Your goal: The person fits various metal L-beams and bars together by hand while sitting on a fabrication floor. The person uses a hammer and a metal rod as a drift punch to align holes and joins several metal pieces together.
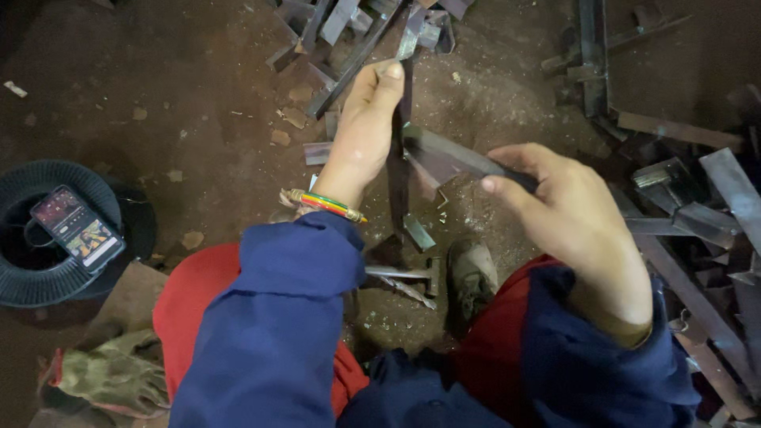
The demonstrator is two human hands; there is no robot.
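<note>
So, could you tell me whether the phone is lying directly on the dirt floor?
No, the phone rests on top of the black wire spool, at the person's left, not on the floor itself.

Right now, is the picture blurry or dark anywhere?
Head view: the right hand looks smeared by motion blur, the left hand gripping the upright dark metal strip is sharper; corners fall dark; the lit phone screen on the black wire spool glows brightest.

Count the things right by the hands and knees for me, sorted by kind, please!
Metal strips held in the hands: 2, one in the left hand at, one in the right hand at
Hammers: 1
Phones: 1
Wire spools: 1
Work gloves: 1
Total: 6
The scrap piles are too jumbled to count.
</note>
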